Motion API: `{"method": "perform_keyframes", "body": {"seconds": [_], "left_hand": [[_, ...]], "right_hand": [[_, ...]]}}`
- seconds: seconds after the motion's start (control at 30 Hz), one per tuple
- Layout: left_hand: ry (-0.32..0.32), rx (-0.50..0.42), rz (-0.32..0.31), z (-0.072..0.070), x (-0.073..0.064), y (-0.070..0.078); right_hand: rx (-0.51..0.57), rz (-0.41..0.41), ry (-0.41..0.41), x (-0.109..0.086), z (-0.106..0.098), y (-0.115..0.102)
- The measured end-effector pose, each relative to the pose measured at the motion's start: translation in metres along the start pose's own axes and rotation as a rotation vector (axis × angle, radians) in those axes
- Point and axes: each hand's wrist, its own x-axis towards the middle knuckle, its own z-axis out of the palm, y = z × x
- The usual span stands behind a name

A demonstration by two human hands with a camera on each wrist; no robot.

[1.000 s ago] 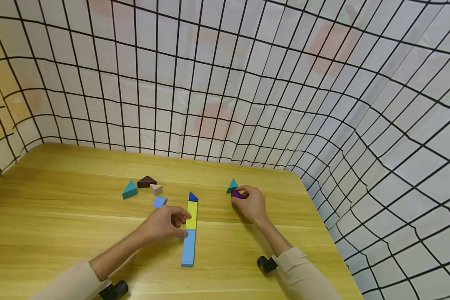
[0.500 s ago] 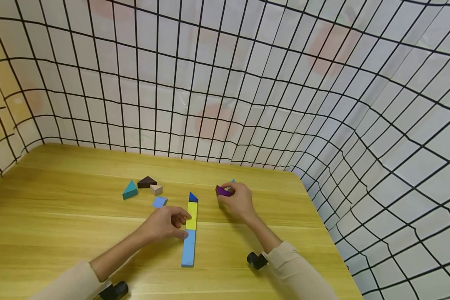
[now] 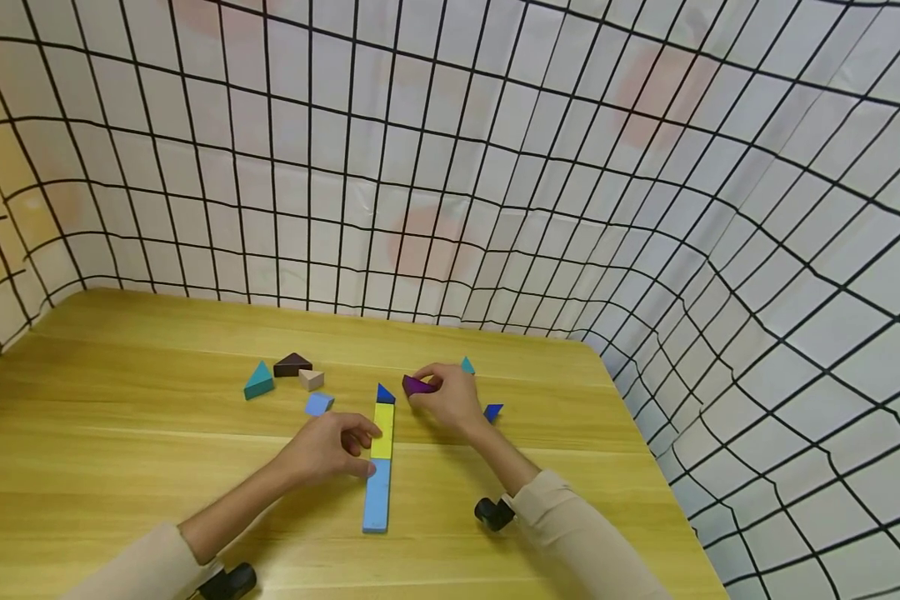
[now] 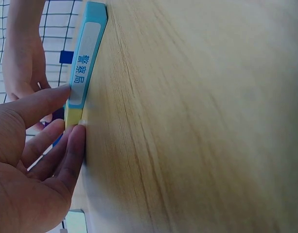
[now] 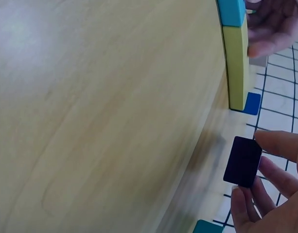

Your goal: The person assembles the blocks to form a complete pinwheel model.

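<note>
pinched one purple block [image 3: 416,386] with right hand [image 3: 452,400]
touched one yellow block [image 3: 385,432], one light-blue block [image 3: 376,502] with loose-fingered left hand [image 3: 324,450]

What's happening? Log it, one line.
right hand: pinches purple block | left hand: touches light-blue block | yellow block, dark-blue triangle: in line with light-blue block | purple block: apart from them

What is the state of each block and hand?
Purple, pinched
Yellow, lying flat
Light blue, flat, touching yellow
Left dark blue, touching yellow
Right dark blue, partly hidden
Left teal, unheld
Right teal, partly hidden
Brown, unheld
Pink, unheld
Periwinkle, unheld
Left hand, touching light blue
Right hand, pinching purple
</note>
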Motion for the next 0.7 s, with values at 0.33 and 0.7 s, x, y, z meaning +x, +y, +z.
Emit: {"method": "perform_keyframes", "body": {"seconds": [0.33, 0.7], "left_hand": [[-0.009, -0.007, 0.003, -0.001, 0.001, -0.001], [-0.011, -0.009, -0.021, -0.001, 0.001, 0.000]], "right_hand": [[-0.032, 0.000, -0.051, 0.004, 0.010, -0.005], [-0.065, 0.027, -0.086, 0.007, 0.014, -0.009]]}}
